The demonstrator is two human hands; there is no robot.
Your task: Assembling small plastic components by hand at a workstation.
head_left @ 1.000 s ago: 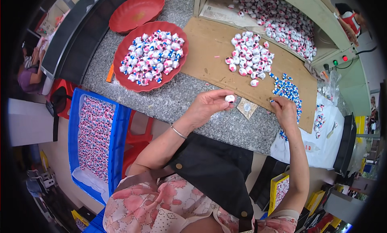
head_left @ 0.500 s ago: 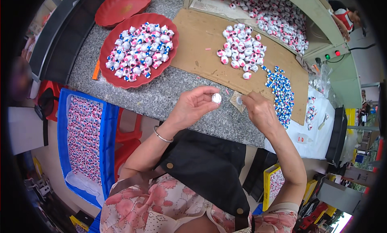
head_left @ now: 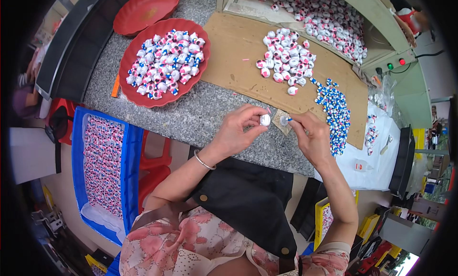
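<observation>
No lettering was legible; the red label (head_left: 358, 166) on the clear bottle (head_left: 366, 167), toward half past three, was too small.

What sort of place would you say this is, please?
Probably an assembly workshop: a red bowl heaped with small white figures stands on the worktop, many tiny blue-and-white pieces lie on a cardboard sheet, and a blue crate holds masses of small colourful parts.

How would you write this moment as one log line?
left hand: pinching white piece | right hand: pinching small blue piece near square card | red bowl: heaped
</observation>
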